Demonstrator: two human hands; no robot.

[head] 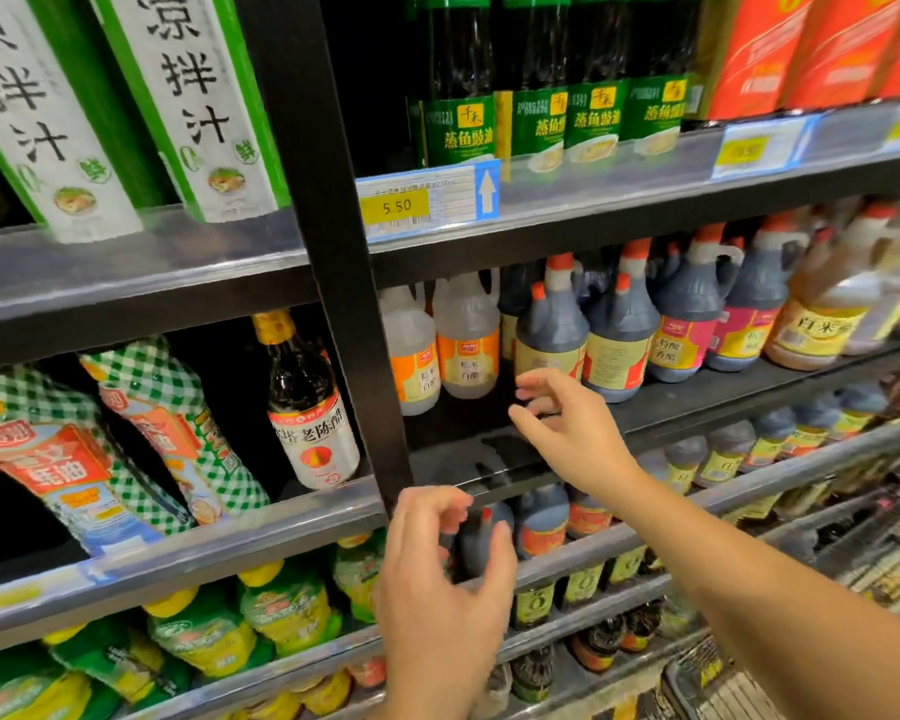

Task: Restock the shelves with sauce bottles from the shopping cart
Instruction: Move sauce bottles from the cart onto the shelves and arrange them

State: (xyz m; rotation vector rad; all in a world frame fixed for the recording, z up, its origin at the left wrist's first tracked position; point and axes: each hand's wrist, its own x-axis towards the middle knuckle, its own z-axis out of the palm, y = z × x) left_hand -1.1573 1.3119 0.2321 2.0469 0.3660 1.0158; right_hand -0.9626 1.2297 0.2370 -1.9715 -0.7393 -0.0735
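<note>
handled jugs (552, 327) on mid shelf (749, 394) R of upright post (336, 226), tall bottle (302, 387) L of post, pouches (152, 423) further L

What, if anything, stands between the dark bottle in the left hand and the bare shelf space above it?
Nothing visible does. The dark bottle in the left hand is just below the bare shelf front; the right hand reaches to its right, at a dark jug.
</note>
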